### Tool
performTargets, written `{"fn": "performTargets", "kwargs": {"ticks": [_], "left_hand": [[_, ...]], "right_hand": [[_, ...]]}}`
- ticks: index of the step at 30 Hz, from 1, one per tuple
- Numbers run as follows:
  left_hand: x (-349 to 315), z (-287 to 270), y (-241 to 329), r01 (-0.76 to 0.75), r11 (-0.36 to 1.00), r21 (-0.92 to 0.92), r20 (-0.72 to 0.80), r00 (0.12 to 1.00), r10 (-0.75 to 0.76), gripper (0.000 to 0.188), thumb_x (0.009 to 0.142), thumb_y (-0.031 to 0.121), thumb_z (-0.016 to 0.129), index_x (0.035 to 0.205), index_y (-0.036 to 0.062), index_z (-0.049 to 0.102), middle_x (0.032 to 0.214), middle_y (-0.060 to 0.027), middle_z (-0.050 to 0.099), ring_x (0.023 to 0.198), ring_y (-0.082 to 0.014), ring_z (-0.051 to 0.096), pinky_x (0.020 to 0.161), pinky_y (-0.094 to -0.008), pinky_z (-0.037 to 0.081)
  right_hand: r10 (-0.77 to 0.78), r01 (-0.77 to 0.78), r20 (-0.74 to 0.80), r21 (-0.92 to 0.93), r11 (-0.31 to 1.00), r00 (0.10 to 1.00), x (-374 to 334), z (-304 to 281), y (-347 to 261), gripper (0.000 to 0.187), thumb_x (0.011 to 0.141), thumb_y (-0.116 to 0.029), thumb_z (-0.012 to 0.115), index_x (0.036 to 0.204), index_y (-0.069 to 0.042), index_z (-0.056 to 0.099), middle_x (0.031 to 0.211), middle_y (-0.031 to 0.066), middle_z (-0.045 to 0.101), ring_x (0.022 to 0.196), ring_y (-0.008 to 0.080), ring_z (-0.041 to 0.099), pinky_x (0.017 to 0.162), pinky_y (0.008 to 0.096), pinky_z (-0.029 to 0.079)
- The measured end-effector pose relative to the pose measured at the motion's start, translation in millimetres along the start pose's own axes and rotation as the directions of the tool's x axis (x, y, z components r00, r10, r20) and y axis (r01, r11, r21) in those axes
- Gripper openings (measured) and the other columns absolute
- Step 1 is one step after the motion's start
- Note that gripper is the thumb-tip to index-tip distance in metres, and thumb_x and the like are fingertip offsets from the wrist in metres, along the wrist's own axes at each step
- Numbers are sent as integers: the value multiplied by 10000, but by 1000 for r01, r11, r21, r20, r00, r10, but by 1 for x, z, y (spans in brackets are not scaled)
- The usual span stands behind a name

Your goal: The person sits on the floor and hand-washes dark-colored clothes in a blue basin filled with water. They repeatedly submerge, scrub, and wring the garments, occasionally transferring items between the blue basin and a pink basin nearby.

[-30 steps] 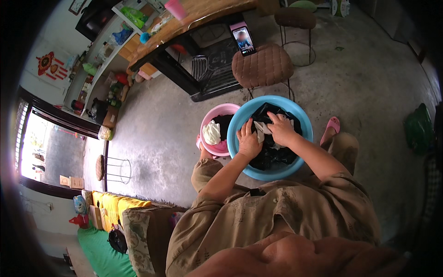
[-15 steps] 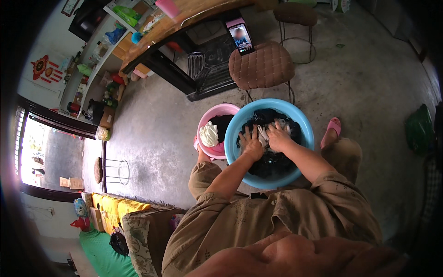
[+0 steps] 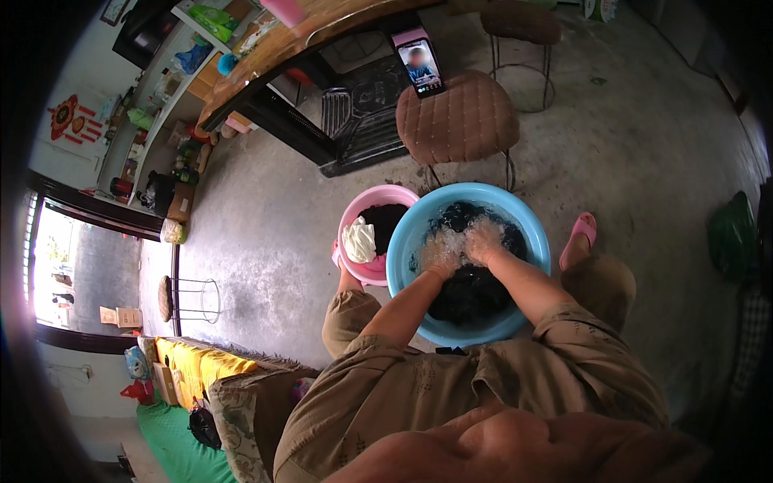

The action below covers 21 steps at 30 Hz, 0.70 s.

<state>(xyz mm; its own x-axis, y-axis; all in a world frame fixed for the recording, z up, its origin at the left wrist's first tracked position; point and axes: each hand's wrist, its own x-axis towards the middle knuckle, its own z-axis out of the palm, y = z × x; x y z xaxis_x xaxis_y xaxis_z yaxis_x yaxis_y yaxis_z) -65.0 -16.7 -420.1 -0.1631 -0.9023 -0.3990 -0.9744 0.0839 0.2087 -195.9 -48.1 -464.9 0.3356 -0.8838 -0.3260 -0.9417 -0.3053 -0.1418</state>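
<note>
A light-blue basin in front of me holds water and dark clothes. Both of my hands are down in it, side by side. Splashing water covers the fingers of my left hand. My right hand, just beside it, is also partly under the foamy water. Whether either hand grips cloth is hidden. Touching the blue basin on its left is a smaller pink basin, with a white cloth and a dark garment inside.
Beyond the basin stands a brown padded stool with a phone propped on it. A second stool is farther back. A wooden table with a black base lies at far left. My pink slipper is right of the basin.
Both hands have pushed down into the water, which now splashes around them. The pale cloth between them no longer shows. The basins sit slightly lower in view.
</note>
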Motion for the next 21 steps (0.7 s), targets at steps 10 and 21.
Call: {"fn": "performTargets", "kwargs": {"ticks": [10,21], "left_hand": [[41,59,-19,65,980,-188,-231,967,-108,425,799,231,538,1162,12,515,1204,-210,520,1095,-402,489,942,-447,396],[13,51,-22,-142,967,-209,-234,968,92,333,829,236,488,1016,-29,562,1070,-304,509,980,-440,505,857,-462,426]], "right_hand": [[38,-28,-285,41,999,958,-10,-10,4,238,764,-261,544,783,-87,706,921,114,643,934,308,568,772,440,465],[26,190,-439,440,877,898,10,7,14,226,788,-207,526,920,-55,629,915,135,632,927,349,551,828,458,442]]}}
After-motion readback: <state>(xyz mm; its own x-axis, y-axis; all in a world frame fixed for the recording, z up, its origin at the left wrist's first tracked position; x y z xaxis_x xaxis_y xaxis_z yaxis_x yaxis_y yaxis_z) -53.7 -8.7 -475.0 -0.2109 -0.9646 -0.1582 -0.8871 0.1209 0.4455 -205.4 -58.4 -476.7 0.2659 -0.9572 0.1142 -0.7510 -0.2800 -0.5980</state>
